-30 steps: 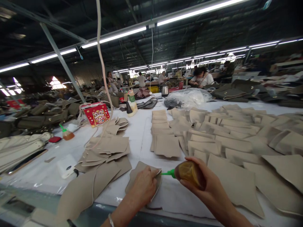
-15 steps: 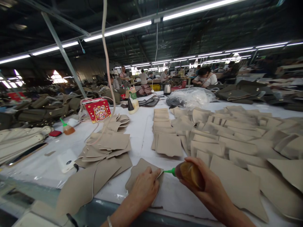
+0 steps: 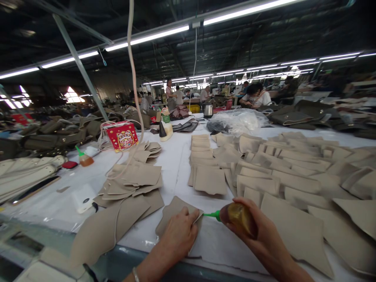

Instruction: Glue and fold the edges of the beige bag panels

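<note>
My right hand (image 3: 260, 231) is wrapped round a squeeze bottle (image 3: 239, 219) of amber liquid, tipped on its side. Its thin green nozzle (image 3: 210, 214) points left and meets the right edge of a small beige leather-like piece (image 3: 169, 213). On that piece rests my left hand (image 3: 180, 231), index finger stretched to the edge by the nozzle tip and the other fingers bent, holding it near the table's front edge. Part of the piece is hidden under the hand. Whether any liquid comes out is too small to tell.
Overlapping beige pieces (image 3: 273, 176) cover the table's right side. Another stack (image 3: 132, 180) lies left, beside a large curved piece (image 3: 100, 231). A second green-tipped bottle (image 3: 85, 158), a red box (image 3: 122, 136) and a hanging hose (image 3: 132, 58) are farther left. A plastic bag (image 3: 237, 120) lies behind.
The bottle and my right hand have shifted very slightly right and down, the nozzle staying at the piece's edge. My left hand is nearly unchanged. In the background a person stands more upright.
</note>
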Motion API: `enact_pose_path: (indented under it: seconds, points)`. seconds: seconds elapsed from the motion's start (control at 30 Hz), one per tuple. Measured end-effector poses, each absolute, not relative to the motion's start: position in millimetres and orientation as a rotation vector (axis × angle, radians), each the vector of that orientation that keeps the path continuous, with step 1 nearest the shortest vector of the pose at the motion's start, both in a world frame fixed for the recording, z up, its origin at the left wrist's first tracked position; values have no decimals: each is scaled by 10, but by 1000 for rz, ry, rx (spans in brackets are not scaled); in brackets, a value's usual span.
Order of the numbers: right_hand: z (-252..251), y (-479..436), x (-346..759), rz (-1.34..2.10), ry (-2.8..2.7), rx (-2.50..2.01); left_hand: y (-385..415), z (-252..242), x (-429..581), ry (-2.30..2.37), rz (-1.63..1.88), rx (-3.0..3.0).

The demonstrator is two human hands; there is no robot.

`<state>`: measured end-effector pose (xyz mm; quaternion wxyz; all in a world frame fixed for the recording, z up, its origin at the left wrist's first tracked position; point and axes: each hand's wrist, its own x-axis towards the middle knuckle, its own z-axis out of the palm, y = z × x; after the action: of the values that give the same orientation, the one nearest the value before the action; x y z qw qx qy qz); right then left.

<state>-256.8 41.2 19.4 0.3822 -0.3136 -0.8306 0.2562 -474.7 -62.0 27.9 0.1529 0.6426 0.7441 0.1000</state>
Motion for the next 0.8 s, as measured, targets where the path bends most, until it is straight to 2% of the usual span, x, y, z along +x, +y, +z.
enact_pose_path:
  seconds: [0.3, 0.5, 0.67, 0.8]
  points:
    - [131, 421, -2561, 816, -2043, -905, -638, 316, -4750, 2122, 266, 1835]
    - [105, 363, -2525, 1118, -2054, -917, -651, 337, -4747, 2117, 269, 1822]
    - [118, 344, -2516, 1093, -1994, -961, -665, 324, -4771, 2099, 290, 1814]
    - [122, 262, -2481, 1255, -2038, -878, -671, 296, -4797, 2087, 323, 1807]
